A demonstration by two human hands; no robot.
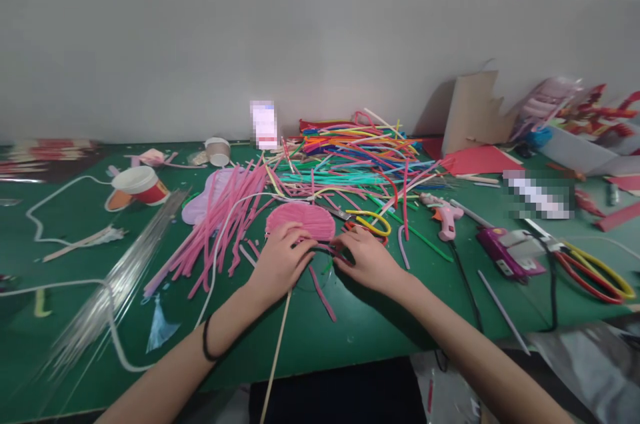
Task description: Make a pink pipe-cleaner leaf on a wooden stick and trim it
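A pink oval piece [305, 216], covered in rows of fuzzy pipe cleaner, lies at the middle of the table. My left hand [283, 257] is closed on its lower edge, with the fingers over the rim. Close by, my right hand [367, 256] pinches a dark pink pipe cleaner [325, 248] along that same edge. Another short pink pipe cleaner [324, 297] lies just below. A thin wooden stick [276, 361] runs from under my left hand toward the table's front edge. Yellow-and-red-handled scissors [373, 221] rest right behind my right hand.
Loose pink pipe cleaners [227, 211] cover a lilac shape at left; many-coloured ones [350, 151] lie behind. A paper cup [145, 184], clear thin rods [120, 271] and a white cord [111, 317] are left. At right are a pink glue gun [449, 219], purple power strip [507, 254] and larger scissors [590, 271].
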